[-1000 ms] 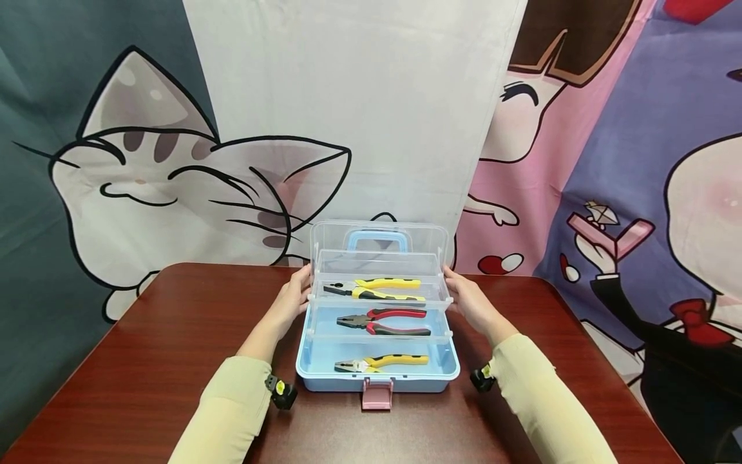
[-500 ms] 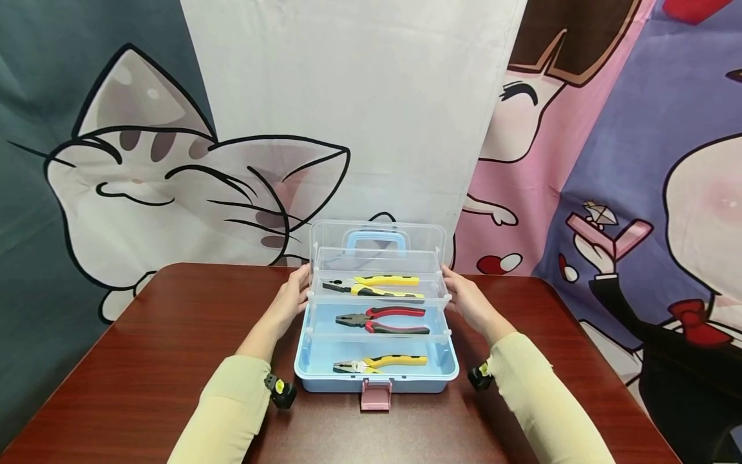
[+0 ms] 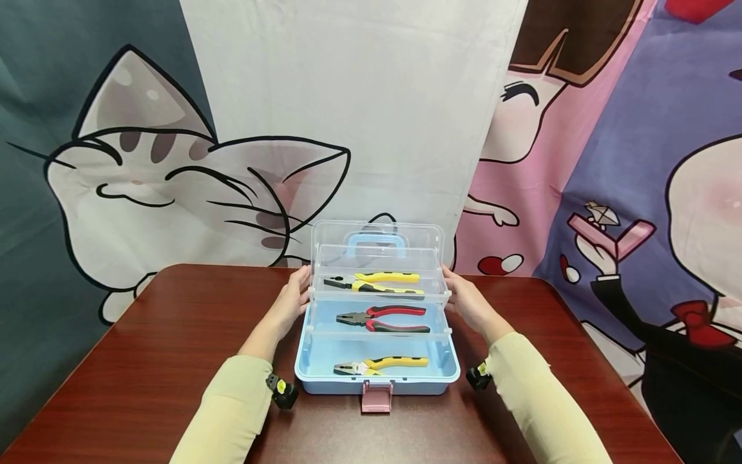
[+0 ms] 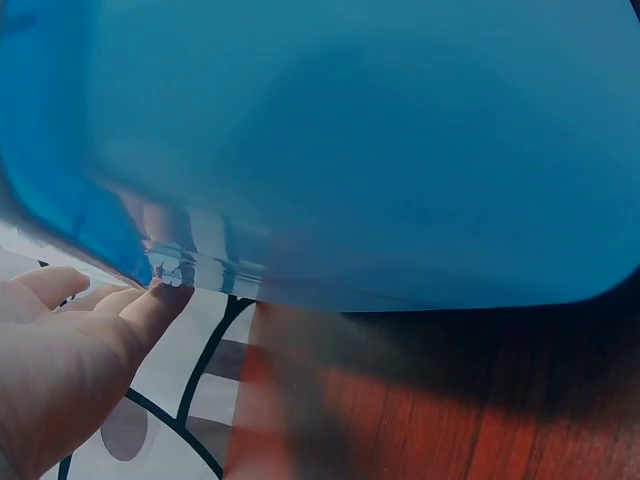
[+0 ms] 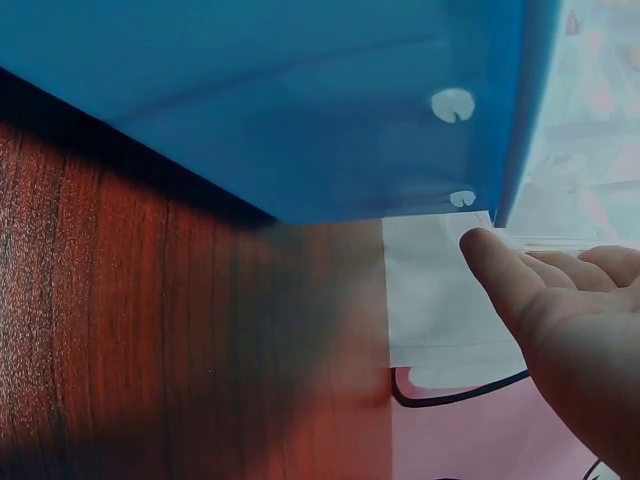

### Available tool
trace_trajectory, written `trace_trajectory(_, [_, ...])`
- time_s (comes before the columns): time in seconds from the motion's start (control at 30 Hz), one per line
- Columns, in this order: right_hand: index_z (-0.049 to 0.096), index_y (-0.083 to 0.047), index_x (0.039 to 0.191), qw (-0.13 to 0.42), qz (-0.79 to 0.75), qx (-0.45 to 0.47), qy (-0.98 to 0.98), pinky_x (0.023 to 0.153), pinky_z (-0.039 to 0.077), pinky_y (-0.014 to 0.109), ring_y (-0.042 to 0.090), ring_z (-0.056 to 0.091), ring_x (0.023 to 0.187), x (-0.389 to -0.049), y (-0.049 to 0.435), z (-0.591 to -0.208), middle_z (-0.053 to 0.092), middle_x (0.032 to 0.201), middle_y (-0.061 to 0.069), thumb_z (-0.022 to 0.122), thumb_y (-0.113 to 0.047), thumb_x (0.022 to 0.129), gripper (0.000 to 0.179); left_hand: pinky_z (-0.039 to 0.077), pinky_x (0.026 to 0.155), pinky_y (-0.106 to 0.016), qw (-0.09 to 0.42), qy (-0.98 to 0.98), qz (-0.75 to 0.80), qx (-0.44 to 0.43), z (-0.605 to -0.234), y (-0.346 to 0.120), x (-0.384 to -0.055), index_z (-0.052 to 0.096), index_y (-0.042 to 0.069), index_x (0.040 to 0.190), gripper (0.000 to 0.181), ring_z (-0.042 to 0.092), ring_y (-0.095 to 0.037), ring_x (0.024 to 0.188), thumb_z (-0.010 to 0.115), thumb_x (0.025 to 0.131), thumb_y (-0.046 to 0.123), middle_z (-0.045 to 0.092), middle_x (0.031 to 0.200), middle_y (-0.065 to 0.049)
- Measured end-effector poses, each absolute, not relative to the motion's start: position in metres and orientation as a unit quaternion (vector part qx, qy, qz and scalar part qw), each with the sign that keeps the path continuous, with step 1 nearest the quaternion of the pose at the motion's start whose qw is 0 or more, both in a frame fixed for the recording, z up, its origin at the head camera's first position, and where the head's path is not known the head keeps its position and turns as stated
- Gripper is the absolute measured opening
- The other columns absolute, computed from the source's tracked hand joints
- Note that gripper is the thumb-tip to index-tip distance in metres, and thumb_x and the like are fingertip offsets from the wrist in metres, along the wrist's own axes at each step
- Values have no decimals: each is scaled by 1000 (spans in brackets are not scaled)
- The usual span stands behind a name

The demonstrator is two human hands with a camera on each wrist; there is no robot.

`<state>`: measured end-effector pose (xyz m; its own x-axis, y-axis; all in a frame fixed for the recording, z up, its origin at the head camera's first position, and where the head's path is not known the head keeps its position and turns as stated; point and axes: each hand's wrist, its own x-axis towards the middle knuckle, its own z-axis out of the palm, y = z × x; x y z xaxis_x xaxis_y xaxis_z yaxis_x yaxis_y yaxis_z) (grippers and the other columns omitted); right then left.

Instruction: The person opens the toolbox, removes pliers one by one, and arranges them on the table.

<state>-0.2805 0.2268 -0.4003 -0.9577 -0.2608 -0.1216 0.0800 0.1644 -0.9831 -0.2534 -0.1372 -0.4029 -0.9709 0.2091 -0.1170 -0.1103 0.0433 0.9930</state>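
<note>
A light blue toolbox (image 3: pixel 377 385) stands unfolded on the table, its pink latch (image 3: pixel 377 397) hanging at the front. The transparent lid (image 3: pixel 420 235) with a blue handle is raised at the back. Yellow-and-black pliers (image 3: pixel 387 277) lie on the upper transparent tray. Red-and-black pliers (image 3: pixel 382 319) lie on the lower tray, and another yellow-handled pair (image 3: pixel 400 362) sits in the base. My left hand (image 3: pixel 286 301) touches the left side of the lid and tray area with extended fingers. On the opposite side, my right hand (image 3: pixel 468 303) does likewise; its exact contact is partly hidden.
The reddish-brown wooden table (image 3: pixel 191 335) extends to both sides of the toolbox. Close behind its far edge hangs a cloth backdrop (image 3: pixel 359 96) with cartoon figures. A black camera (image 3: pixel 283 392) is strapped to each wrist.
The upper tray with its yellow-and-black pliers has shifted slightly up and back. Both hands stay at the toolbox's sides, nearly still.
</note>
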Motion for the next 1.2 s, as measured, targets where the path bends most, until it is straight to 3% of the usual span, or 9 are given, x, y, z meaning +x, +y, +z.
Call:
trace_trajectory(0.37, [17,-24,153,149,-658,-66,735,110,34,48,33,39,135,-282,226,-403,25,156,6,32,-33,103,53,18,118,-46,127,700,702,31,-407,-138,-256,3,17,154,73,16,-27,146,17,97,61,2,161,-3])
trace_trajectory(0.7, [13,-24,153,157,-657,-65,734,111,30,49,35,35,137,-282,223,-407,26,155,11,29,-35,104,53,16,118,-46,127,681,721,19,-413,-136,-256,4,15,154,76,16,-28,146,19,96,61,4,161,-4])
trace_trajectory(1.0, [36,-13,146,153,-668,-33,728,111,32,46,30,39,136,-286,221,-413,40,148,12,36,-49,99,59,14,119,-46,130,665,735,11,-420,-133,-257,6,15,154,75,15,-30,146,20,96,61,3,161,-2])
trace_trajectory(1.2, [33,-11,147,153,-675,-41,721,111,31,47,31,38,136,-289,221,-414,38,149,15,33,-36,103,51,12,119,-48,127,659,742,12,-420,-133,-259,5,15,154,74,13,-33,146,19,96,60,3,161,-4])
